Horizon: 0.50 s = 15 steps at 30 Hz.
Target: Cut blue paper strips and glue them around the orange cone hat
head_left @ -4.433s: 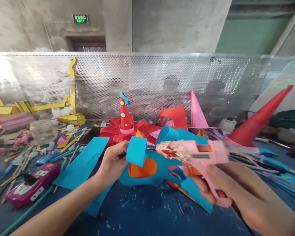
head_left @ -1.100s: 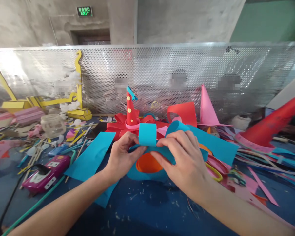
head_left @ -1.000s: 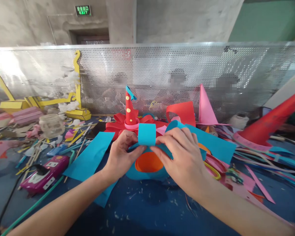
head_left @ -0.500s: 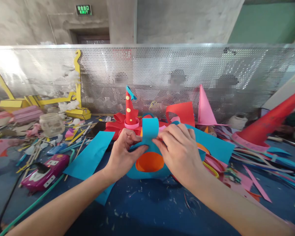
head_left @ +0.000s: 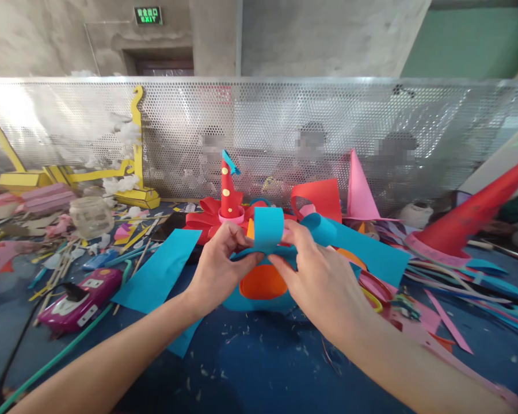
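Readable text: one sign only.
Green exit sign point(head_left: 148, 15) on concrete wall point(head_left: 47, 34), top left, above dark doorway point(head_left: 162, 64): reads "EXIT" in pale letters, with a row of Chinese characters above it, too small to make out. White labels on purple device point(head_left: 78, 298) on table point(head_left: 259, 368): print too blurred to read. Nothing legible on paper pieces, cones or perforated metal screen point(head_left: 371, 115).
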### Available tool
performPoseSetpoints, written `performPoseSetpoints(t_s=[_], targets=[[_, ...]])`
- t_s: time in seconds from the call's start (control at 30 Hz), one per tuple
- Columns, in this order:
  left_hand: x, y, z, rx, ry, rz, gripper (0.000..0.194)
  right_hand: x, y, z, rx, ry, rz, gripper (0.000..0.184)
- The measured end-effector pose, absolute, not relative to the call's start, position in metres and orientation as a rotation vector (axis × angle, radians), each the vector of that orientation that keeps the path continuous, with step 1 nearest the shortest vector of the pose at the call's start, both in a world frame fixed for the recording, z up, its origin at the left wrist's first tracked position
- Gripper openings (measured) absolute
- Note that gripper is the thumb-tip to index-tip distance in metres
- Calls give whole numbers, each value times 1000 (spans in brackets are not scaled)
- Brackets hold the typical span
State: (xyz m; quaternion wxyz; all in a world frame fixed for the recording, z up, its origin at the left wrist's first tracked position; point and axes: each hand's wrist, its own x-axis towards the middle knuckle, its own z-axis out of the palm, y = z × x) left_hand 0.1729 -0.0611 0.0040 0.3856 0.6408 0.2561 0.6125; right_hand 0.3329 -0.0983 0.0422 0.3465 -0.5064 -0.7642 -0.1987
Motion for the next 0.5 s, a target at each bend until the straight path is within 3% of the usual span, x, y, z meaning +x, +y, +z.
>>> performPoseSetpoints(t_s=[0.2, 0.5], targets=[[174, -64, 5, 1669, 644, 1524, 26, 333, -95, 44, -1224, -1981, -312, 29], [173, -65, 8, 1716, 699, 1453, 20, 336, -98, 43, -1190, -1955, -342, 33]])
